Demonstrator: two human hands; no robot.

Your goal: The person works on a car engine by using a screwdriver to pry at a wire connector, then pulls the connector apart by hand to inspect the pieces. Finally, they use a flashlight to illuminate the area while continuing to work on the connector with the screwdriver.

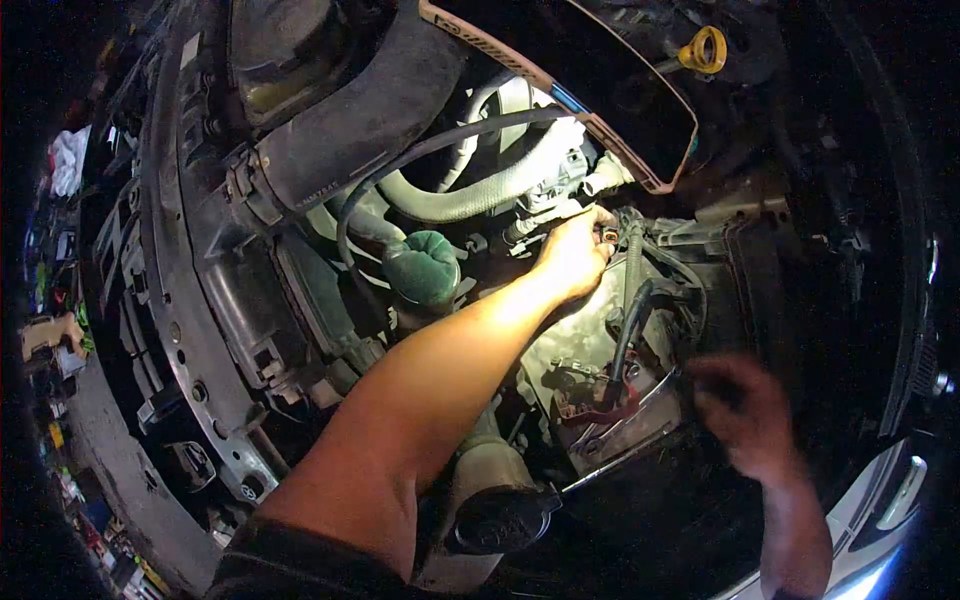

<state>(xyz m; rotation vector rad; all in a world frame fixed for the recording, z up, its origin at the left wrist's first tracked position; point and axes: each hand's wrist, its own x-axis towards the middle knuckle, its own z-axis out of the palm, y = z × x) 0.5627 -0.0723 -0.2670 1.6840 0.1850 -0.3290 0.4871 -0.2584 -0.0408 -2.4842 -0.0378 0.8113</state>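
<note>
My left hand (pixel 580 252) reaches into a lit engine bay, its fingers closed round a small dark connector (pixel 607 236) on a wiring harness (pixel 635 250). Pale hoses (pixel 470 200) run just above and left of it. At the lower right, my right hand (pixel 740 405) is smeared by motion, near the end of a thin metal rod (pixel 655 390); whether it touches the rod cannot be made out. Between the hands lies the battery top (pixel 600 345) with a red terminal part (pixel 605 405) and a black cable.
A dark panel with a light edge (pixel 640 95) hangs over the top centre. Beside it is a yellow ring handle (pixel 705 50). A green cloth-like cover (pixel 422 268) sits left of my forearm, and a black round cap (pixel 500 520) is below. A large black duct (pixel 360 110) crosses the upper left.
</note>
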